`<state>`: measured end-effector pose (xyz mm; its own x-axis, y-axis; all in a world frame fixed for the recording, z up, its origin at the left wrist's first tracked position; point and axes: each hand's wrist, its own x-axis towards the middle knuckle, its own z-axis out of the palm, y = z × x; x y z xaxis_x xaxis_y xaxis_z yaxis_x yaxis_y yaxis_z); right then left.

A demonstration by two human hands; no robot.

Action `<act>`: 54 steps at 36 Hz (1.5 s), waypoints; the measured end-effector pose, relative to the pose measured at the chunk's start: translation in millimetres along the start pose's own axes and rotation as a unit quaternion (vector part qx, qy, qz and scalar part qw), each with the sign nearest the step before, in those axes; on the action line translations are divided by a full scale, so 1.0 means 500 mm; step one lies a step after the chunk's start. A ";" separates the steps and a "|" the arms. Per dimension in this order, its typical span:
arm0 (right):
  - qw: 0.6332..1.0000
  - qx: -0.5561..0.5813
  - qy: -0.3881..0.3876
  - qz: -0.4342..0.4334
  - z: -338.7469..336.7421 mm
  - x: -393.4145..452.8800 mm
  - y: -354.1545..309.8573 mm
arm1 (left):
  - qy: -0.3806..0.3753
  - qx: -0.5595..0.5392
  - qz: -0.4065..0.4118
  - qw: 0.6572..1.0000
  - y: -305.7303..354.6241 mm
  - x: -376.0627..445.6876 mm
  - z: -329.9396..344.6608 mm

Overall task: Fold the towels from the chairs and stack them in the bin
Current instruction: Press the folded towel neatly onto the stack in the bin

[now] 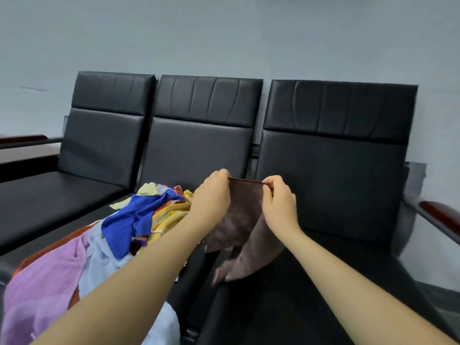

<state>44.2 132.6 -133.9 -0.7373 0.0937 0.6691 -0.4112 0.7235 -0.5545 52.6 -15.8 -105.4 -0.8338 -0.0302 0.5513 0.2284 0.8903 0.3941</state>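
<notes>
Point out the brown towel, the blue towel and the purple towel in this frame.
brown towel (242, 215): head view, on its upper panel between the hands.
blue towel (127, 225): head view, on its broad middle in the pile.
purple towel (42, 282): head view, on its centre, bottom left.

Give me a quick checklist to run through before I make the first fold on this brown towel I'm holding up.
1. Left hand pinches the top edge of the brown towel: ok.
2. Right hand pinches the same edge: ok.
3. Top edge taut between both hands: ok.
4. Towel hanging flat: not ok, its lower part is bunched and trails onto the right seat.
5. Towel free of the pile of towels on the middle seat: cannot tell, the left forearm hides where they might meet.
6. Bin within reach: cannot tell, none in view.
</notes>
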 end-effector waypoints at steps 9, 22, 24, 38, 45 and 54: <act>0.977 -0.205 -0.052 -0.030 -0.194 -0.027 0.074 | 0.060 -0.021 0.062 0.996 0.153 -0.026 -0.054; 0.950 -0.280 0.022 0.139 -0.381 -0.079 0.169 | 0.050 -0.115 -0.003 0.992 0.235 -0.072 -0.016; 0.949 -0.262 0.049 0.167 -0.404 -0.087 0.177 | 0.037 -0.117 0.000 0.992 0.242 -0.078 -0.006; 0.939 0.091 0.215 0.252 -0.426 -0.051 0.208 | 0.053 -0.198 -0.064 0.977 0.259 -0.062 0.045; 0.942 0.106 0.233 0.215 -0.425 -0.011 0.219 | 0.048 -0.269 -0.064 0.960 0.283 -0.024 0.083; 0.936 0.148 0.258 0.187 -0.448 -0.017 0.217 | 0.095 -0.363 -0.018 0.927 0.299 -0.048 0.084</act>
<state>126.0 363.8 -89.0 -0.5333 0.6761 0.5083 -0.3625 0.3603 -0.8595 85.7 137.1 -90.7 -0.7593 -0.1951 0.6208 0.5380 0.3483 0.7676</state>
